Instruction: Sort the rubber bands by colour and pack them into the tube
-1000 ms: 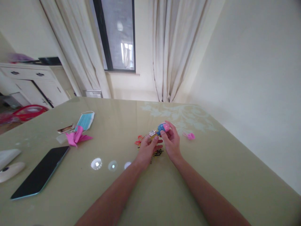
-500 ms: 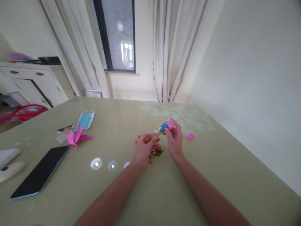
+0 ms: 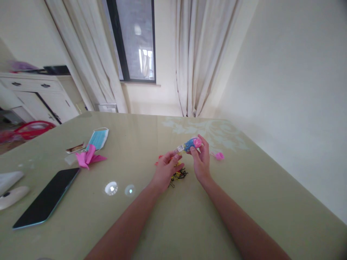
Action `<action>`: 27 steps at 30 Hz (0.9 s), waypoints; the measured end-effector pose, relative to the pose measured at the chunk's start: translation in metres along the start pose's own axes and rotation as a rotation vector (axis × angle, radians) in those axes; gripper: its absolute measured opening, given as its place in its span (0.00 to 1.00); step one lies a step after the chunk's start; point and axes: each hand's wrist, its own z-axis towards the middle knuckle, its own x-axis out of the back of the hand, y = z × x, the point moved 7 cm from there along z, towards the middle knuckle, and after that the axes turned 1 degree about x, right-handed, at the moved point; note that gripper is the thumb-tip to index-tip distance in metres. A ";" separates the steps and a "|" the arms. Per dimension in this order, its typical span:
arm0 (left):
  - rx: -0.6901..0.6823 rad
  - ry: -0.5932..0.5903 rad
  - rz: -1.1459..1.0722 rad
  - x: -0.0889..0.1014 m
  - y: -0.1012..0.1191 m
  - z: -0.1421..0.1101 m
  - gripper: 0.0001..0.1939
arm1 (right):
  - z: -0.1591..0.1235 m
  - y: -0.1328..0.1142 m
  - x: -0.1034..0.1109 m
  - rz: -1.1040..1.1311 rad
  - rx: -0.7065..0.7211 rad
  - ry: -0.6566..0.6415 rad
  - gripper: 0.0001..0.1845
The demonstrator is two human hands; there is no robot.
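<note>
My right hand (image 3: 201,162) is closed on a small clear tube (image 3: 190,144) filled with blue and pink bits, held a little above the green table (image 3: 173,224). My left hand (image 3: 166,168) sits just left of the tube's open end, with thumb and fingers pinched near it; what they pinch is too small to name. Under and between the hands lies a pile of small black, yellow and red rubber bands (image 3: 176,174).
A small pink cap (image 3: 219,156) lies right of my right hand. On the left of the table are a pink bow (image 3: 88,157), a blue face mask (image 3: 99,138), a dark tablet (image 3: 46,198) and white objects (image 3: 11,187). A white cabinet (image 3: 40,95) stands beyond.
My right hand has lifted the tube and moved it slightly right. My left hand has come off the tube's end and lowered a little towards the bands.
</note>
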 end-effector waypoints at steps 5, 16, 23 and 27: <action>0.073 -0.187 -0.162 -0.023 -0.007 -0.009 0.23 | -0.009 0.001 -0.014 0.029 -0.053 -0.135 0.27; 0.007 -0.073 0.103 -0.013 -0.006 -0.002 0.28 | -0.013 0.019 -0.010 -0.005 -0.107 -0.080 0.27; 0.060 -0.030 0.093 -0.013 -0.002 -0.008 0.28 | -0.006 0.015 0.002 -0.014 -0.055 0.039 0.29; 0.039 0.064 0.085 -0.005 0.000 -0.006 0.27 | -0.004 0.011 0.004 -0.007 -0.038 0.047 0.29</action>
